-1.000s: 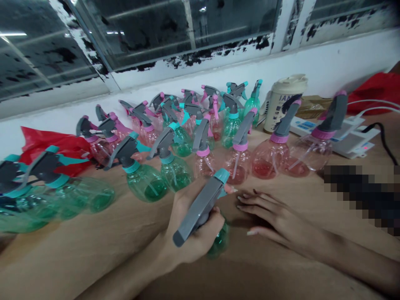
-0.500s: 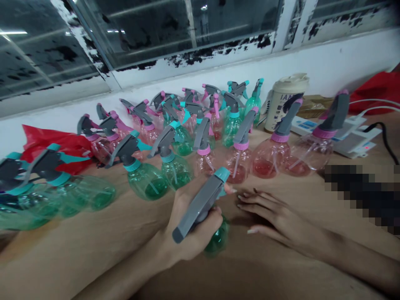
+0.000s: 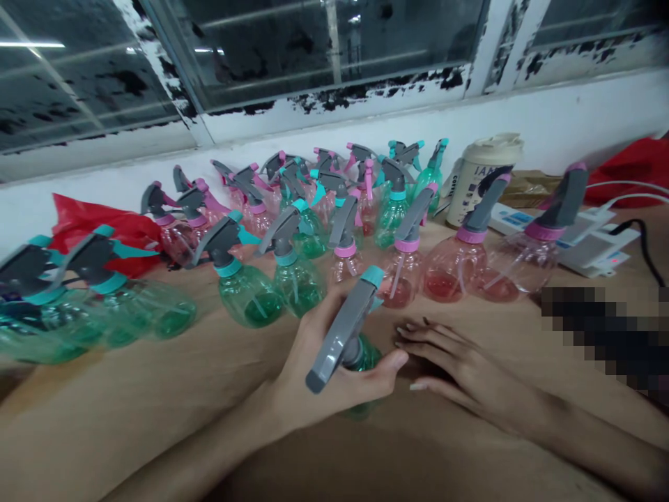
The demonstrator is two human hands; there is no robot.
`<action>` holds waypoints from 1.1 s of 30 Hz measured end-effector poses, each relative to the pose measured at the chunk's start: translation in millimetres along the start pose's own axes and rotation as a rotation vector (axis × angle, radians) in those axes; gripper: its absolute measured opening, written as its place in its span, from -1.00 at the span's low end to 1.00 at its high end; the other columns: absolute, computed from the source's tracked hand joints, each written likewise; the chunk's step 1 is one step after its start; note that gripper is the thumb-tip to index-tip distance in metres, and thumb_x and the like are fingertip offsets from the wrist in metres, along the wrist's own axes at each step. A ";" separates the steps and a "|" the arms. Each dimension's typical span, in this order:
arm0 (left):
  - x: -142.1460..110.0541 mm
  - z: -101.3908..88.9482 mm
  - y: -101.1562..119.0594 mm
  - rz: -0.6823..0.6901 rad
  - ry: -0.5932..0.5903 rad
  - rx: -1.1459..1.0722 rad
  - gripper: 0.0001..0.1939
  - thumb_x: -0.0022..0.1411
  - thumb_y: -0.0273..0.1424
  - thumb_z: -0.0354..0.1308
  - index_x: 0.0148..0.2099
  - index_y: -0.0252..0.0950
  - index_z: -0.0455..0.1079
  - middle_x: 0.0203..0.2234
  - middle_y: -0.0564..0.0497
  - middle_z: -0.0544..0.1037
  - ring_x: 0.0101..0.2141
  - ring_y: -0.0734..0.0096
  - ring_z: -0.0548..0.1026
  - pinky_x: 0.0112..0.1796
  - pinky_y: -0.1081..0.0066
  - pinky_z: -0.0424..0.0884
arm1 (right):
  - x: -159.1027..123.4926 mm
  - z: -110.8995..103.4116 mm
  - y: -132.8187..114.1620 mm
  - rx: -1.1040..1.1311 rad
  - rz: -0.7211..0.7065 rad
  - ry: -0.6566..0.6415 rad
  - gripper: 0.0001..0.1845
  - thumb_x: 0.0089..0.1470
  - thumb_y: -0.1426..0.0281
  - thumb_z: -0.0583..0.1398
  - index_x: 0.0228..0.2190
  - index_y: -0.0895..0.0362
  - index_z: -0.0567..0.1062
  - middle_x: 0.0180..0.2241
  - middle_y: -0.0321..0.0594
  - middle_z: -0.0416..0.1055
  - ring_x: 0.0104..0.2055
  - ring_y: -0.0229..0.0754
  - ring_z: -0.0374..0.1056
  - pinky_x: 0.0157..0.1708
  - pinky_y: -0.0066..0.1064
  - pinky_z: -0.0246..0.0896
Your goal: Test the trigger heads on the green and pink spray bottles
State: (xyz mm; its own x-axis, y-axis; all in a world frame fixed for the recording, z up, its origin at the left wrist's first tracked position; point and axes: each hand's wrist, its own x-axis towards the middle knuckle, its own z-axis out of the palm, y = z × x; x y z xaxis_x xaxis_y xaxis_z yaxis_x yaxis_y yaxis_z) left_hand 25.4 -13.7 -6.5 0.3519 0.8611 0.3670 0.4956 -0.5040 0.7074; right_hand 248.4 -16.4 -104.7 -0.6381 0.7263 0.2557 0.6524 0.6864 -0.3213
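A green spray bottle (image 3: 347, 341) with a grey head and turquoise nozzle stands in front of me. My left hand (image 3: 334, 369) is wrapped around it just below the head, with the thumb stretched out to the right. Its other fingers are mostly hidden behind the bottle, and the hand covers much of the green body. To the right, my right hand (image 3: 465, 362) lies palm down on the wooden table (image 3: 209, 404), fingers extended and slightly apart, holding nothing. Beyond the hands, a green spray bottle (image 3: 297, 282) and a pink spray bottle (image 3: 400, 279) stand closest.
Several more green and pink spray bottles fill the back and left of the table. A paper cup (image 3: 478, 181), a white power strip (image 3: 596, 247) with cables and a red bag (image 3: 632, 171) are at the right. Another red bag (image 3: 104, 223) lies at the back left.
My left thumb has swung out to the right, away from the bottle's neck. The held bottle's head has shifted slightly up. My right hand stays in place, and the view has tilted a little.
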 end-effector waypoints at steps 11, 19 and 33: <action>-20.1 -12.9 -7.0 -0.037 -0.049 -0.077 -0.14 -0.04 -0.34 0.30 0.23 -0.13 -0.09 0.15 -0.10 0.24 0.13 0.11 0.25 0.11 0.07 0.18 | 1.2 3.5 1.4 -0.030 -0.037 0.061 -0.54 0.17 0.16 0.07 0.05 0.07 0.31 0.05 -0.12 0.35 0.13 -0.06 0.21 0.11 0.00 0.10; -40.2 -13.8 -3.3 -0.079 -0.049 0.074 -0.69 0.24 -0.27 0.11 0.02 -0.20 0.29 -0.06 -0.04 0.44 -0.02 0.25 0.36 0.02 0.15 0.25 | 1.0 10.2 2.7 -0.080 -0.051 0.117 -0.55 0.16 0.14 0.06 0.00 0.09 0.37 0.02 -0.10 0.38 0.10 -0.05 0.25 0.06 -0.04 0.19; -84.9 -47.2 0.1 -0.076 -0.002 0.170 -0.71 0.20 -0.28 0.16 -0.02 -0.17 0.34 -0.09 0.02 0.44 -0.04 0.28 0.39 -0.01 0.27 0.31 | 25.6 2.9 -17.5 -0.179 -0.056 0.013 -0.48 0.17 0.07 0.01 0.04 0.11 0.33 0.02 -0.07 0.37 0.07 -0.02 0.27 0.03 -0.06 0.21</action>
State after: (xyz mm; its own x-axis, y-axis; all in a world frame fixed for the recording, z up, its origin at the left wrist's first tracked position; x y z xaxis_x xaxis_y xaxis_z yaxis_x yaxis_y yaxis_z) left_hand -42.0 -83.8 -9.1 0.3098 0.8971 0.3151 0.6475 -0.4417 0.6210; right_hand 219.5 -9.9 -95.2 -0.6708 0.6864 0.2807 0.6792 0.7206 -0.1390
